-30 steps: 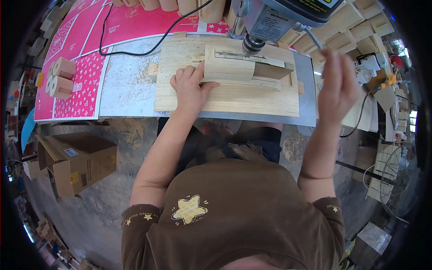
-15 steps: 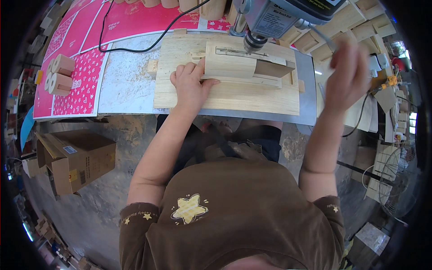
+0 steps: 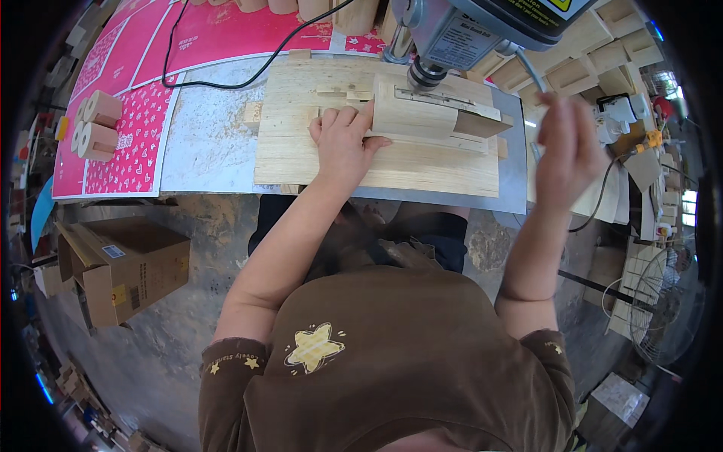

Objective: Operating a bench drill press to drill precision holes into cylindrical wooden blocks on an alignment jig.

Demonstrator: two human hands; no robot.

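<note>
A pale wooden block (image 3: 414,114) with a rounded side and a slotted top strip lies on a flat wooden board (image 3: 301,162). Fingers and thumb of my left hand (image 3: 343,147) grip its left end. Over the block's top strip hangs the chuck (image 3: 427,75) of a grey bench drill (image 3: 463,34). On the right, my right hand (image 3: 570,151) is closed around the drill's feed lever (image 3: 530,69); motion blurs its fingertips. Whether a bit touches the wood cannot be made out.
Thin wooden strips (image 3: 339,91) sit on the board behind the block. Pinkish wooden cylinders (image 3: 98,142) stand at the left on the pink table cover (image 3: 135,151). A black cable (image 3: 226,86) crosses the back. Wooden trays (image 3: 576,75) are stacked far right. An open cardboard box (image 3: 139,264) is on the floor.
The wooden block has slid to the right along the board, and my left hand has moved with it. My right hand and the lever have shifted slightly left and down.
</note>
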